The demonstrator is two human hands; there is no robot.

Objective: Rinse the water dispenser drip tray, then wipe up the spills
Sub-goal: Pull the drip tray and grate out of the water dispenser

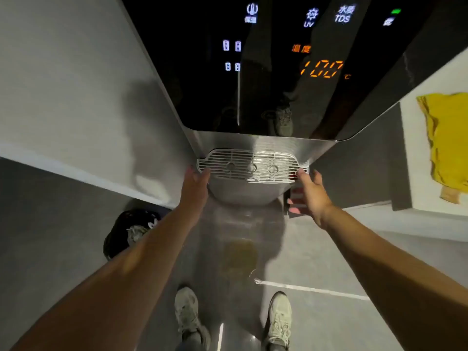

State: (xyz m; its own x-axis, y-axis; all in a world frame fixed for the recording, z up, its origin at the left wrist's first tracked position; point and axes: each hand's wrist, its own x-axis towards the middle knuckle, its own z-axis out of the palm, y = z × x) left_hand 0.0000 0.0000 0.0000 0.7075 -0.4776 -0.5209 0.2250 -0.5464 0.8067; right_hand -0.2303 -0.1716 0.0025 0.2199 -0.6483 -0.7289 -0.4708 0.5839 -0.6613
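Left hand (195,183) is touching the tray (253,163) at its left end, grip impossible to tell; right hand (311,191) is touching the right end, fingers spread.

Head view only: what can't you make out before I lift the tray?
Head view:
- Water level in the grey slotted drip tray: hidden under its grille.
- Left hand grip: fingers hidden beneath the hand and tray.
- Yellow cloth: cut off by right edge.
- Brownish floor patch: spill or reflection, too dim.
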